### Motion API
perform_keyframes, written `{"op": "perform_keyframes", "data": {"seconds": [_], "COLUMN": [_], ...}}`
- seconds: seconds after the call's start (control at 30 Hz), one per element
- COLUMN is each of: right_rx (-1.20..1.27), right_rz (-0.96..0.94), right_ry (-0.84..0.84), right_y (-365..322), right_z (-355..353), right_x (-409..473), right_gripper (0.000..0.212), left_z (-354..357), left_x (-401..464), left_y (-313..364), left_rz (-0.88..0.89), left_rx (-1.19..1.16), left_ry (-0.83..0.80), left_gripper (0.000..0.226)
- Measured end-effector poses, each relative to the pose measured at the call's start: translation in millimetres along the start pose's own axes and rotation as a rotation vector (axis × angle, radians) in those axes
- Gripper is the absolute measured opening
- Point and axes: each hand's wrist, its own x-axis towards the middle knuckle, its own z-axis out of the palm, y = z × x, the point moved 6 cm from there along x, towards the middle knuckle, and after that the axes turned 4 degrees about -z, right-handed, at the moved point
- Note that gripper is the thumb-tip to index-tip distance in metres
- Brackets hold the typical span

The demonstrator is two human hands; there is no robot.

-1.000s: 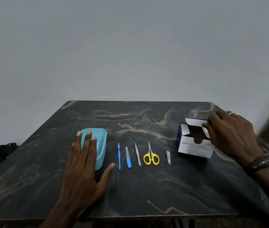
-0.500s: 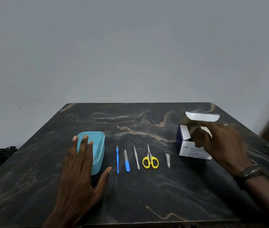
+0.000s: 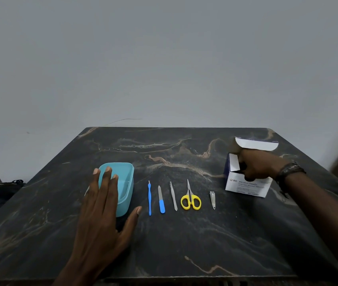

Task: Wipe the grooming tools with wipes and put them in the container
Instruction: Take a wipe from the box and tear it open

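Five grooming tools lined up mid-table (image 3: 184, 244), all unwiped: blue cuticle pusher (image 3: 149, 198), nail file (image 3: 161, 200), tweezers (image 3: 173, 196), yellow scissors (image 3: 190, 199), nail clipper (image 3: 212, 200). At nine o'clock of the row, teal container (image 3: 125, 182), with left hand (image 3: 100, 213) laid flat across its near-left rim, fingers straight, gripping nothing. At two o'clock, alcohol swab box (image 3: 246, 185), lid flap (image 3: 256, 143) up; right hand (image 3: 259, 166) dug into the opening, fingers hidden, so cannot tell whether pinching a wipe. Could drag the light, unsteadied box toward the clipper, or pull out several swabs at once. Compared with half a second ago: right hand deeper in the box, less blurred; left hand unmoved.
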Motion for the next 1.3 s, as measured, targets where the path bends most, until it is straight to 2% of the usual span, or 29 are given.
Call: {"op": "perform_keyframes", "data": {"seconds": [0.17, 0.3, 0.43, 0.5, 0.63, 0.73, 0.8, 1.03, 1.17, 1.23, 1.3], "right_rx": [-0.063, -0.072, -0.086, -0.101, -0.140, -0.132, -0.100, -0.144, -0.108, -0.181, -0.257], "right_rz": [-0.039, -0.038, -0.020, -0.015, -0.010, -0.029, -0.036, -0.088, -0.130, -0.136, -0.116], "right_ry": [-0.016, -0.018, -0.050, -0.076, -0.176, -0.226, -0.238, -0.040, 0.120, 0.146, 0.135], "right_y": [-4, -1, -1, -1, 5, 8, 9, 16, 13, 10, 11], "right_z": [7, 11, 13, 13, 18, 16, 15, -2, -12, -14, -13], "right_x": [7, 9, 8, 7, 6, 0, -5, -20, -37, -45, -49], "right_gripper": [0.036, 0.030, 0.036, 0.037, 0.025, 0.031, 0.025, 0.015, 0.023, 0.024, 0.037], "left_z": [0, 2, 0, 0, 2, 1, 1, 1, 2, 2, 2], "left_x": [0, 0, 0, 0, -1, -1, -2, -2, -2, -2, -3], "left_y": [-1, -1, -1, -1, -3, -4, -3, -3, -4, -3, -3], "left_rz": [-0.007, -0.013, -0.018, -0.016, -0.016, -0.021, -0.022, -0.020, -0.022, -0.015, -0.009], "left_rx": [-0.004, -0.007, -0.016, -0.017, -0.014, -0.018, -0.016, -0.003, 0.017, 0.024, 0.026], "left_ry": [-0.003, -0.010, 0.000, -0.001, -0.006, -0.002, 0.000, -0.006, -0.015, -0.022, -0.018], "left_gripper": [0.084, 0.084, 0.082, 0.083, 0.084, 0.084, 0.084, 0.082, 0.083, 0.082, 0.081]}}
